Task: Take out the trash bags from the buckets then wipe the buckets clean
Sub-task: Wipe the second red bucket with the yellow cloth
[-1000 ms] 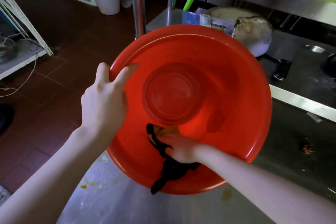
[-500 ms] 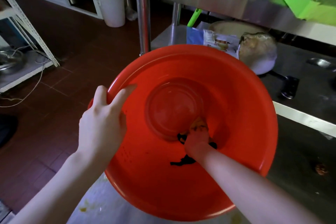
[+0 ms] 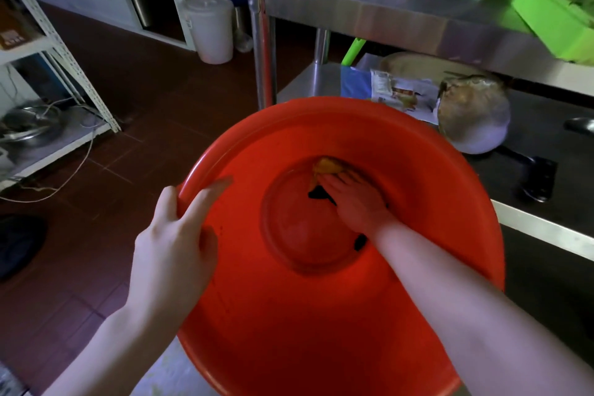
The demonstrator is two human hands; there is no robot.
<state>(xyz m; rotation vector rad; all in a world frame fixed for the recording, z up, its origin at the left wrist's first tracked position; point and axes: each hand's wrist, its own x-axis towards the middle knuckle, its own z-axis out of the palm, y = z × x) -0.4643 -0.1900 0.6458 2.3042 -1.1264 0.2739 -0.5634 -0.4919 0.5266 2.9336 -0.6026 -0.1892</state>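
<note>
Bucket [image 3: 321, 325] tilted, mouth toward me, at the table [image 3: 546, 286] corner, its left rim out over the floor; pan [image 3: 472, 119] just past the far rim, open tabletop to the right. Left hand [image 3: 173, 251] grips the left rim (thumb outside, fingers inside). Right hand [image 3: 356, 202] is deep inside, fingers flat, pressing the cloth [image 3: 324, 167] against the base's far edge.

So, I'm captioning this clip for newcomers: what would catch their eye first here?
The big red bucket fills the middle of the view, its mouth toward the camera. The left hand grips its left rim, and the right hand presses a yellow and black cloth against its bottom. A bright green crate sits on the steel shelf, upper right.
</note>
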